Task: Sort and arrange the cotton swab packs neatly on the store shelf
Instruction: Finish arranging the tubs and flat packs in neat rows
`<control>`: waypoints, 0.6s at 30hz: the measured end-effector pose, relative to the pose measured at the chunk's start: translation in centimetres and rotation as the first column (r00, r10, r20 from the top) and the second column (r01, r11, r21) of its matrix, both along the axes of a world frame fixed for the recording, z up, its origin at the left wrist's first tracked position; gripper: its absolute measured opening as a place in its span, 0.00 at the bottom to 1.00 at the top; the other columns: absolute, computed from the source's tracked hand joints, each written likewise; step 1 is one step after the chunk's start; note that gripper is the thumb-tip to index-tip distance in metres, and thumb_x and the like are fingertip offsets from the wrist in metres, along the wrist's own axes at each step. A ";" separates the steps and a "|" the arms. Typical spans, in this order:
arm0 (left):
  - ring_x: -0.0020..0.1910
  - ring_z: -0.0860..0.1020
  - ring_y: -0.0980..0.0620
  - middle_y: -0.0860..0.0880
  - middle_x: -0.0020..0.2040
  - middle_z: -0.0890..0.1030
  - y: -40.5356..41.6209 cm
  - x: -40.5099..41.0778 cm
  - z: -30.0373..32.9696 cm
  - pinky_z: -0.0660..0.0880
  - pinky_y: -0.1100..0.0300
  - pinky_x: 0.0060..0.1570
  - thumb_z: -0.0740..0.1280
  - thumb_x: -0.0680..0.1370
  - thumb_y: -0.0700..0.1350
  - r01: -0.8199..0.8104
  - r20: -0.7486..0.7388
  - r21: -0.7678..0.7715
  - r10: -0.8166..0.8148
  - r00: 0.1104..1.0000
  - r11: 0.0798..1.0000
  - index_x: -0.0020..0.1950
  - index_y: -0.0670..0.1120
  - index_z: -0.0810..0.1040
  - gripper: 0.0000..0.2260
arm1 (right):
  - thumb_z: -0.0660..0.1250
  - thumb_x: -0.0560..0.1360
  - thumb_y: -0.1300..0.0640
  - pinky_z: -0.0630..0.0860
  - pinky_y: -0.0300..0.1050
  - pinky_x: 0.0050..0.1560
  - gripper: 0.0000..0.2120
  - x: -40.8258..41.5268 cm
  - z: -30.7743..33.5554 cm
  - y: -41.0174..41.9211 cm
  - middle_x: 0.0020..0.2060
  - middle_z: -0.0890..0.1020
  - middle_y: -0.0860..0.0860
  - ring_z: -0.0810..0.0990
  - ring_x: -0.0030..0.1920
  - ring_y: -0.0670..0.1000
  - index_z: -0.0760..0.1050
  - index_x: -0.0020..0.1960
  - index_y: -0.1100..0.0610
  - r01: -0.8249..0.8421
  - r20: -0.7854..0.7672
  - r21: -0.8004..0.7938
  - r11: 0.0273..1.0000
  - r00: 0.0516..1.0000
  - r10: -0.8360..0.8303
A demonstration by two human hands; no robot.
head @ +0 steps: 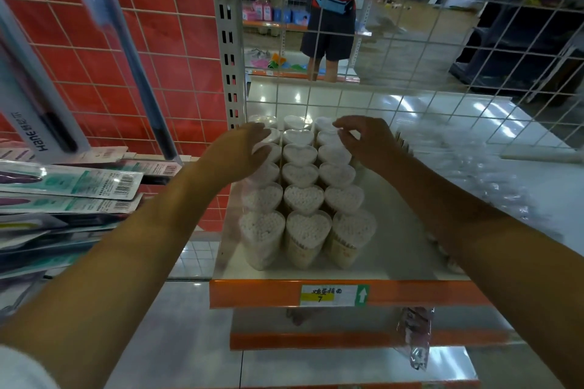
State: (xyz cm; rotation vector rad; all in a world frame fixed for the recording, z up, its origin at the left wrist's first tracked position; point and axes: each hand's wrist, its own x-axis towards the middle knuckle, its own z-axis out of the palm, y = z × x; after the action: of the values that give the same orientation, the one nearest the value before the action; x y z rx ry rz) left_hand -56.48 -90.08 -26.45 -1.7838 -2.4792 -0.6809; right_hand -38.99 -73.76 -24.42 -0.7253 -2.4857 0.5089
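Note:
Heart-shaped clear packs of cotton swabs (304,199) stand upright in three rows on the white store shelf (401,249), running from the front edge to the wire back. My left hand (240,151) rests on the left row near the back, fingers spread and bent over the lids. My right hand (363,142) hovers over the right row at the back, fingers curled down with the tips on a pack's lid. Neither hand plainly grips a pack. The packs under both palms are partly hidden.
Clear plastic wrapped goods (474,167) lie on the shelf's right part. Toothbrush packs (69,183) hang and lie at the left. A white wire grid (410,50) backs the shelf. A price label (333,295) sits on the orange edge. A person (331,16) stands in the aisle behind.

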 end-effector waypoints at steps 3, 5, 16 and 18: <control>0.63 0.72 0.43 0.47 0.72 0.66 -1.6 1.2 -0.1 0.65 0.54 0.62 0.61 0.80 0.46 0.018 0.027 0.016 -0.019 0.999 1.000 0.70 0.45 0.68 0.19 | 0.66 0.74 0.63 0.65 0.32 0.56 0.11 1.8 -0.7 -1.1 0.57 0.80 0.57 0.78 0.58 0.53 0.79 0.56 0.62 -0.047 0.025 0.013 0.999 0.999 0.047; 0.67 0.69 0.44 0.46 0.72 0.66 -2.2 2.0 -0.3 0.65 0.54 0.64 0.61 0.80 0.45 0.039 0.047 0.021 -0.040 0.998 0.999 0.70 0.45 0.69 0.18 | 0.68 0.74 0.62 0.65 0.33 0.58 0.11 2.6 -1.2 -1.7 0.58 0.79 0.57 0.76 0.60 0.53 0.80 0.56 0.62 -0.087 0.060 0.012 0.996 0.994 0.087; 0.68 0.68 0.46 0.46 0.72 0.67 -2.9 3.3 -0.9 0.64 0.55 0.64 0.59 0.80 0.44 0.014 0.159 0.002 -0.014 0.987 1.000 0.68 0.44 0.71 0.16 | 0.68 0.73 0.62 0.67 0.37 0.55 0.11 3.6 -2.2 -3.4 0.57 0.79 0.59 0.77 0.59 0.56 0.79 0.55 0.63 -0.080 0.040 -0.039 0.996 0.996 0.081; 0.67 0.69 0.47 0.46 0.70 0.69 -3.2 3.2 -1.0 0.64 0.58 0.63 0.61 0.80 0.44 -0.011 0.178 0.071 -0.002 0.984 0.997 0.67 0.44 0.72 0.16 | 0.67 0.74 0.61 0.66 0.37 0.56 0.11 3.7 -2.4 -3.5 0.58 0.79 0.58 0.76 0.60 0.56 0.79 0.56 0.63 -0.066 0.030 -0.009 0.998 0.997 0.066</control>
State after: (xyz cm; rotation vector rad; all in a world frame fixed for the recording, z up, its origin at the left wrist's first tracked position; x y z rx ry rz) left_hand -53.24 -93.29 -27.41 -1.7649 -2.5294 -0.9570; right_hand -35.34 -77.24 -26.82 -0.6607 -2.5441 0.5358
